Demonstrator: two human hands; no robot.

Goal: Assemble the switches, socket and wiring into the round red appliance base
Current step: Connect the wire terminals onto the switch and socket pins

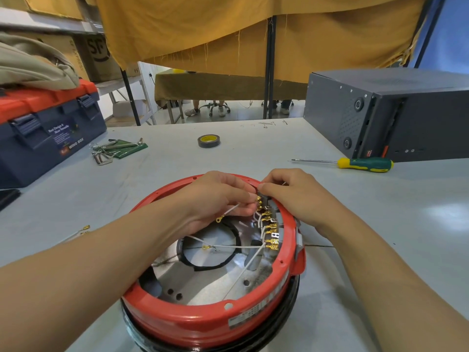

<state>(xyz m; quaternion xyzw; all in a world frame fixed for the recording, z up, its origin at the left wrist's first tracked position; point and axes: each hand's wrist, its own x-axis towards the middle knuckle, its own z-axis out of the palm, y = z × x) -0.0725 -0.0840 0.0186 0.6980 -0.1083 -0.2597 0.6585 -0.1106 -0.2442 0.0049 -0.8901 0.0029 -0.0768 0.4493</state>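
The round red appliance base (203, 318) is sitting at the table's (380, 224) near edge, open side up. Inside its right wall, a row of brass terminals (270, 233) is carrying white wires (243, 265). The left hand (215, 199) is pinching a white wire with a ring terminal (218, 219). The right hand (297, 196) is pinching a wire end at the far rim. Farther off, a screwdriver (360, 164) and tape roll (208, 141) are lying.

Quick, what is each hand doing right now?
Left hand: pinches a white wire with a brass connector.
Right hand: fingers curled at the terminals on the red base rim; what it holds cannot be told.
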